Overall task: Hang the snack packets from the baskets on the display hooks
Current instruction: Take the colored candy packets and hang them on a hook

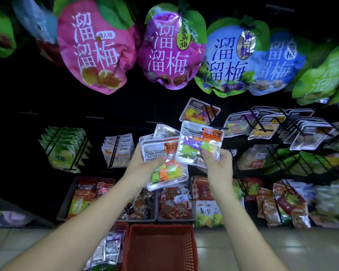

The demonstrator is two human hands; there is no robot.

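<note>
Raising both hands, right hand (217, 163) pinching packet (200, 145).

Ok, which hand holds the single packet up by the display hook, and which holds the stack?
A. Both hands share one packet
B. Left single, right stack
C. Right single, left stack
C: the right hand pinches one packet by the hook; the left hand grips the stack.

Blurred by motion: green bags (321, 75) at three o'clock, packets (333, 200) at four. Cut by the bottom edge: red basket (160, 251) at six, both forearms. Hidden under the left hand (145, 163): lower packets of its stack (159, 151).
</note>
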